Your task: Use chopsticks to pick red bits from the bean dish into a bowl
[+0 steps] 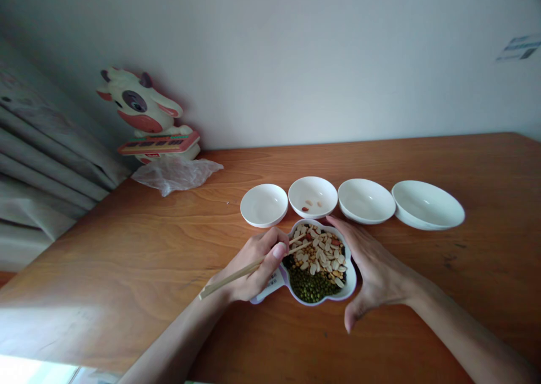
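A pair of wooden chopsticks (231, 278) is gripped in my left hand (258, 263), their tips among the pale peanut halves (325, 252). Those peanuts lie in a white, purple-rimmed lobed bowl with a handle (351, 282), beside green beans (313, 285), small yellow grains and some dark ones. Whether the tips pinch a nut, I cannot tell. My right hand (374, 268) curves around the bowl's right side, fingers stretched along the rim and thumb apart from it. Just behind, a white bowl (313, 188) contains a few peanut pieces (307, 206), one reddish.
Left of that bowl stands another white bowl (264, 203); to its right are a third (367, 199) and a wider one (428, 203). A cow toy with a keyboard (158, 141) and a clear plastic bag (180, 174) sit at the back left of the wooden table (127, 271).
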Demonstrator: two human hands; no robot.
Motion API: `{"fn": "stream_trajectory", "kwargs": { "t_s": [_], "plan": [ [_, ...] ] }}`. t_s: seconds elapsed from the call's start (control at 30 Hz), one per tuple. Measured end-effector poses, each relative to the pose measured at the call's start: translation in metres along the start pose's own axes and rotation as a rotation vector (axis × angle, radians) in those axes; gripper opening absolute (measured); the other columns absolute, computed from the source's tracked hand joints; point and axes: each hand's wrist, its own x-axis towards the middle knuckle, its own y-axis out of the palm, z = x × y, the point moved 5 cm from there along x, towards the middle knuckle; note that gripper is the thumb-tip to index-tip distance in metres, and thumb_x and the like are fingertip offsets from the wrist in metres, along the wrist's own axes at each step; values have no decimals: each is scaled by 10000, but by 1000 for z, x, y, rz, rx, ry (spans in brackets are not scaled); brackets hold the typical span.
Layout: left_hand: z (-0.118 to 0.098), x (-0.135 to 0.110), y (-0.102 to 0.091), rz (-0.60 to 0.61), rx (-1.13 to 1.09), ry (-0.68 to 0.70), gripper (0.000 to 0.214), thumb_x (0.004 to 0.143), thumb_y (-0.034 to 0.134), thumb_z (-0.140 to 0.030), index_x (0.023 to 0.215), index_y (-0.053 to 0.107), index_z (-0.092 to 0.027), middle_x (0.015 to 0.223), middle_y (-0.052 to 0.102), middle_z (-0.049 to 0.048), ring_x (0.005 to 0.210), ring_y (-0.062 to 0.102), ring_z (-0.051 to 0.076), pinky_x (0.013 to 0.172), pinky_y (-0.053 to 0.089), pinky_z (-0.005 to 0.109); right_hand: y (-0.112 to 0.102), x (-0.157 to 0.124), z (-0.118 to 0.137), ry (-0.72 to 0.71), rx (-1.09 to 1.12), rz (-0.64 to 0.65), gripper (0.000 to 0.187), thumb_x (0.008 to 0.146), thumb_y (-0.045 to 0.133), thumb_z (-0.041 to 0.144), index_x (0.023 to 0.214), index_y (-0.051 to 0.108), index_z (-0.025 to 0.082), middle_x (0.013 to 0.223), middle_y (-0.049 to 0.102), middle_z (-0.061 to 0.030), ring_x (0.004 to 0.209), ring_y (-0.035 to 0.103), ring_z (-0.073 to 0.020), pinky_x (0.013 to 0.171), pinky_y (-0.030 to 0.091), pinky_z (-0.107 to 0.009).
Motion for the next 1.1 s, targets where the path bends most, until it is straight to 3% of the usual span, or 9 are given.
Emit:
{"fn": "stream_trajectory", "kwargs": {
  "t_s": [0.27,0.57,0.77,1.1],
  "plan": [
    [5,-2,0,-12,-62,-63,627,1174,257,-715,1046,603,-208,930,689,54,795,617,222,744,486,352,-3,7,5,30,34,-51,1489,528,984,876,1714,330,257,1612,626,-258,1417,661,-536,1208,512,-722],
    [4,-4,0,-5,-80,-51,617,1186,242,-692,1093,609,-206,978,685,65,836,601,232,773,481,366,-1,8,0,21,68,-20,1454,534,992,807,1707,321,267,1605,602,-246,1411,636,-534,1189,493,-729],
    [0,1,-1,-48,-86,-28,627,1193,219,-684,1026,592,-209,963,666,62,847,600,233,800,486,378,1,6,-3,16,81,-7,1477,532,1006,765,1728,290,281,1622,584,-241,1429,614,-543,1186,494,-740],
    [17,1,4,-117,-146,-79,711,1193,166,-701,1006,635,-200,958,680,72,880,615,234,852,522,386,1,7,-2,9,98,-22,1438,547,1009,731,1720,301,292,1607,592,-229,1422,627,-537,1191,490,-749]
  ]
}}
